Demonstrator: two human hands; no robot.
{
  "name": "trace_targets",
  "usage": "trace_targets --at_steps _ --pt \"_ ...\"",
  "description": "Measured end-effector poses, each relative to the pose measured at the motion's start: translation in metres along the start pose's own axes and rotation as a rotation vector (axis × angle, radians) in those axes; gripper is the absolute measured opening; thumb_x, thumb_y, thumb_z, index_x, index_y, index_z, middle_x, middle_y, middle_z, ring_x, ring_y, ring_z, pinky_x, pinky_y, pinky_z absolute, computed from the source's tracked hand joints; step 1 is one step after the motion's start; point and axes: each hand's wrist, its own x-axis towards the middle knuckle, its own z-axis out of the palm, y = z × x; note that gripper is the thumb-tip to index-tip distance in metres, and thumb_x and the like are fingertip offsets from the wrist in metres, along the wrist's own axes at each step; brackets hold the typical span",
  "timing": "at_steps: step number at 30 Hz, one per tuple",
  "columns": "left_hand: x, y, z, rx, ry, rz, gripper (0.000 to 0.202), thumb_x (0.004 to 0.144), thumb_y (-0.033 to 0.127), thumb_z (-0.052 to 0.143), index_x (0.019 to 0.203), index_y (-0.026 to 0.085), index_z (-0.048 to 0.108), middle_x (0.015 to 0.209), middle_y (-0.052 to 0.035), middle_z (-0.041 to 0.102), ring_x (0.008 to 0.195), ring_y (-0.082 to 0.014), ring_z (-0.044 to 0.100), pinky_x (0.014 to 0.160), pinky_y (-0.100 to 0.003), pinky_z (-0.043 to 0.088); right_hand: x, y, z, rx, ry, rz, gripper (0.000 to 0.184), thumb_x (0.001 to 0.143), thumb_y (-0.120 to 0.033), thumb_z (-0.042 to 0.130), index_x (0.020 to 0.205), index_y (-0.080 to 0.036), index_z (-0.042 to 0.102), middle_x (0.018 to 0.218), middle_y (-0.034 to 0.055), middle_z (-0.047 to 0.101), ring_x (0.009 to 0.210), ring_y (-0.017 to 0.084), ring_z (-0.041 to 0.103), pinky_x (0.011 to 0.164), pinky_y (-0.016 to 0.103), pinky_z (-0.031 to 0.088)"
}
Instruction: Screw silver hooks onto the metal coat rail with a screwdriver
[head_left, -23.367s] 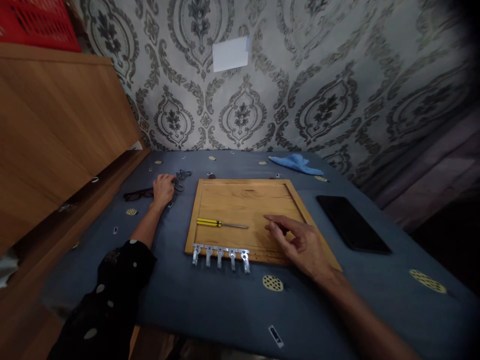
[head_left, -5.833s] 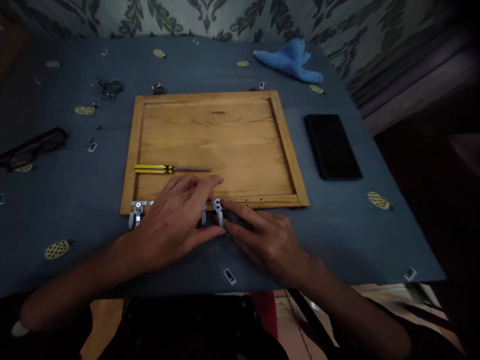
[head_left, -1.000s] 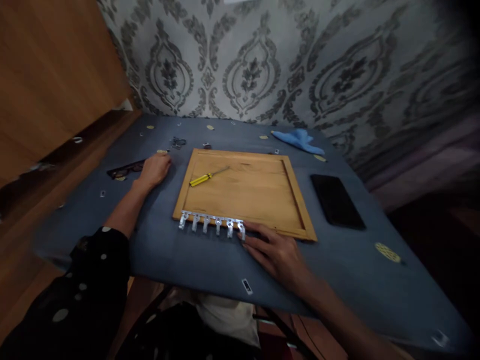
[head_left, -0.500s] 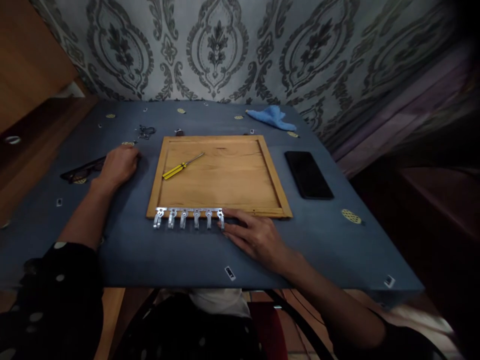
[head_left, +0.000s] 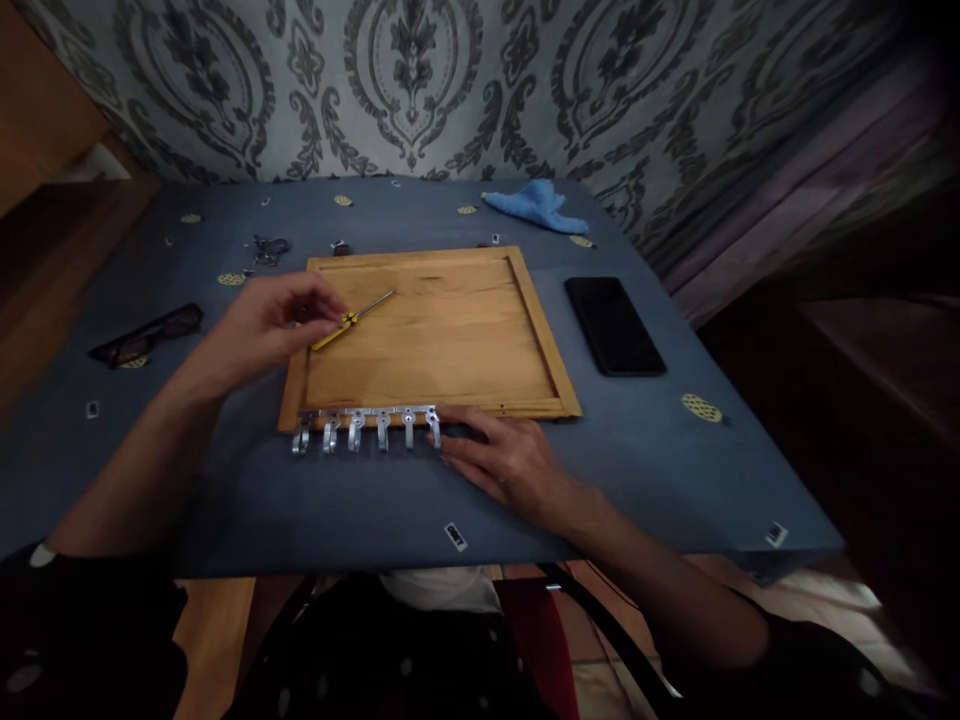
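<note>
I have the screwdriver with a yellow-and-black handle and a slim metal shank right at the fingertips of the left hand, with its long axis slanting across the left part of the shallow-framed, honey-coloured wooden panel: handle end near and left, tip far and right. The left hand is clearly the nearer. Its thumb and fingers curve around the collar end of the handle with a narrow gap, but from my view I can't tell whether they grip it, touch it or hang just above. The right hand is low, its fingers slightly parted at the right end of the row of six silver metal hooks along the panel's near edge; it touches the last hook, though I can't make out a firm pinch. Under the panel I see a blue-grey tablecloth with yellow printed motifs. To the panel's right lies a flat black rectangular device; beyond the far edge, a crumpled bright-blue cloth. On the left are dark-framed glasses and, farther back, a small cluster of metal pieces. Grey damask-patterned wallpaper closes off the far side.
</note>
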Motion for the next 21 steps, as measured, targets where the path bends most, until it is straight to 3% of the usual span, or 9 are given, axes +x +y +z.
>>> trace_targets --at_steps 4,9,21 --pt "0.0 0.037 0.026 -0.187 -0.246 0.147 0.022 0.084 0.035 0.062 0.1 0.019 0.065 0.091 -0.0007 0.071 0.084 -0.0131 0.068 0.079 -0.026 0.055 0.0 0.0 0.0 -0.001 -0.026 0.022 0.023 0.104 -0.024 0.053 0.11 -0.022 0.075 0.126 0.0092 0.071 0.097 0.019 0.074 0.076 0.03 0.061" --pt "0.003 0.051 0.046 -0.146 -0.444 0.223 0.022 0.089 0.027 0.056 0.109 0.02 0.06 0.089 0.0002 0.07 0.082 -0.0124 0.066 0.07 -0.023 0.049 -0.001 -0.001 -0.001 -0.006 -0.031 0.033 0.023 0.104 -0.025 0.053 0.109 -0.021 0.075 0.127 0.0094 0.071 0.095 0.019 0.075 0.077 0.03 0.061" --pt "0.007 0.055 0.065 -0.041 -0.541 0.257 0.018 0.095 0.025 0.055 0.113 0.021 0.055 0.086 0.0019 0.07 0.077 -0.0123 0.063 0.07 -0.023 0.042 0.001 -0.002 -0.001 -0.01 -0.032 0.038 0.025 0.106 -0.028 0.051 0.11 -0.023 0.074 0.126 0.0078 0.071 0.094 0.017 0.075 0.076 0.028 0.061"
